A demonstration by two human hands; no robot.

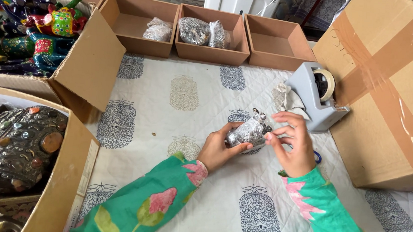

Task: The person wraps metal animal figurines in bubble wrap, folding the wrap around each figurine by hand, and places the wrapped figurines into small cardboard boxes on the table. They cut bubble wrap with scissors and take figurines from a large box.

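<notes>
A person in green sleeves printed with pink flowers works over a surface (184, 176) covered by a white quilted cloth with dark block-printed motifs.

Both hands meet around a small plastic-wrapped bundle (248, 132), grey and shiny, held just above the cloth and a little left of a grey tape dispenser (317, 96). The left hand (219, 149) cups the bundle from below and behind, its fingers curled closed around it. The right hand (293, 141) is at the bundle's right end, thumb and forefinger pinched together on the wrapping, the other fingers loosely bent and raised. What is inside the wrapping cannot be made out.

The tape dispenser holds a roll of pale tape, and a crumpled bit of white wrapping (285, 97) lies touching its left side. Just right of the dispenser stands a large cardboard carton (387, 88) sealed with clear tape.

Behind the dispenser, along the far edge of the surface, runs a row of shallow brown trays. The tray nearest it (277, 42) has nothing showing inside. The next tray to the left (210, 52) holds two wrapped bundles like the one in hand, and the tray beyond that (126, 32) holds one.

Far left of the dispenser, an open cardboard box (89, 65) is packed with brightly painted animal figures (36, 32). Nearer the person, another box (59, 193) holds dark metal-worked pieces set with coloured stones (16, 143).
</notes>
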